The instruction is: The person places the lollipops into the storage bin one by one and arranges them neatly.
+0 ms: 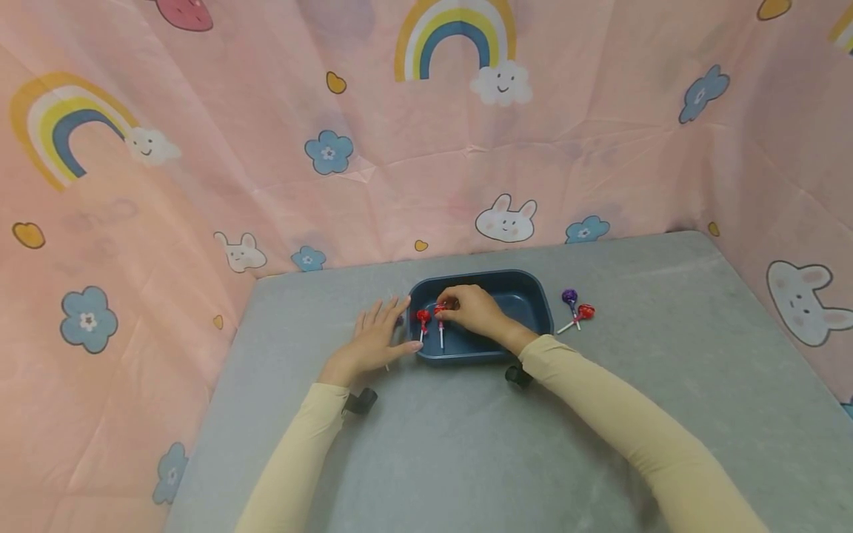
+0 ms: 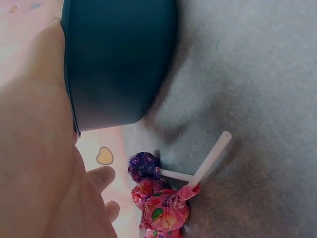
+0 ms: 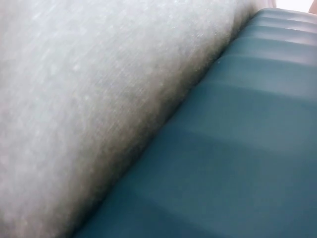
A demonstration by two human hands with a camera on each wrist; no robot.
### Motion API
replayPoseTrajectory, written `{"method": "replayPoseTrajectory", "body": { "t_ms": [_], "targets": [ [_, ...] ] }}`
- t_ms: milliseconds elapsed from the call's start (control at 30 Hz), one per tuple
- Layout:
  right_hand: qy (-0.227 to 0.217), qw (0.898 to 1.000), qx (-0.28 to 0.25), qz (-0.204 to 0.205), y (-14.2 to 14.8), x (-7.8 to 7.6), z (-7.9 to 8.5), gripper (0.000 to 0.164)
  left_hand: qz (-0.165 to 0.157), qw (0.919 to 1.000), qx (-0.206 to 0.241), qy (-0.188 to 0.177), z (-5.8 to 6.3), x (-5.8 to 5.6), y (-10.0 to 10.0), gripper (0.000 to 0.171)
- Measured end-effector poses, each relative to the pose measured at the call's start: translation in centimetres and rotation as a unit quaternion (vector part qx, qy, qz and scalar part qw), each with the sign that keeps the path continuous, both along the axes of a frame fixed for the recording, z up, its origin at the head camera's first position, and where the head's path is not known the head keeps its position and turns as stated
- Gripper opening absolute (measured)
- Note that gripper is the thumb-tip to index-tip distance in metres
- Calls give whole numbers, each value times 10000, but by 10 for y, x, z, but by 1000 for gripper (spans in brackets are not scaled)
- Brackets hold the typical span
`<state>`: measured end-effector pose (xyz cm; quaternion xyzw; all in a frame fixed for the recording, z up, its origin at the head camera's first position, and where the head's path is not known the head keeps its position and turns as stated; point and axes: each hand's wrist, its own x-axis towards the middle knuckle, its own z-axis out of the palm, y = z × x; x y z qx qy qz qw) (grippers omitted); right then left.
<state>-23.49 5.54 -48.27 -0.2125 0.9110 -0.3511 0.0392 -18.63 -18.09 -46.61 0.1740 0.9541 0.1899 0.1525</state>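
Observation:
A dark blue rectangular tray [image 1: 466, 358] stands on the table, its outer wall [image 2: 119, 59] large in the left wrist view. My right hand [image 1: 474, 307] reaches over the tray and pinches a red lollipop [image 1: 441, 336] by its wrapped head, the white stick pointing toward me. Left of it in the tray lies another red lollipop [image 1: 423, 317]. My left hand [image 1: 369, 344] rests at the tray's left rim with its fingers spread and straight. Beneath that hand, mostly hidden in the head view, a purple lollipop [image 2: 142, 166] and pink-red lollipops [image 2: 166, 213] lie on the table.
Right of the tray, a purple lollipop [image 1: 569, 297] and a red lollipop [image 1: 586, 312] lie with sticks crossing on the grey table [image 1: 426, 459]. A pink patterned cloth [image 1: 413, 163] hangs behind and at both sides. The right wrist view shows the tray's ridged outer wall [image 3: 237, 148].

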Motion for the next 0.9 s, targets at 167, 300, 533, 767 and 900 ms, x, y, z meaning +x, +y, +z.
{"method": "replayPoseTrajectory", "body": {
  "t_ms": [167, 300, 533, 767, 900],
  "targets": [
    [63, 9999, 91, 27, -2, -1, -2, 28, -45, 10000, -7, -13, -2, -1, 0, 92],
    [52, 9999, 111, 54, -3, -1, -4, 27, -25, 10000, -7, -47, -2, -1, 0, 92],
    [30, 9998, 171, 80, -5, 0, -6, 26, -33, 10000, -3, 9, -1, 0, 1, 92],
    [79, 9998, 150, 67, -6, 0, -8, 26, -16, 10000, 7, 10, 0, 0, 1, 92],
    [116, 9997, 236, 27, -7, -1, -11, 26, -21, 10000, -62, -42, -1, -1, 0, 92]
  ]
}}
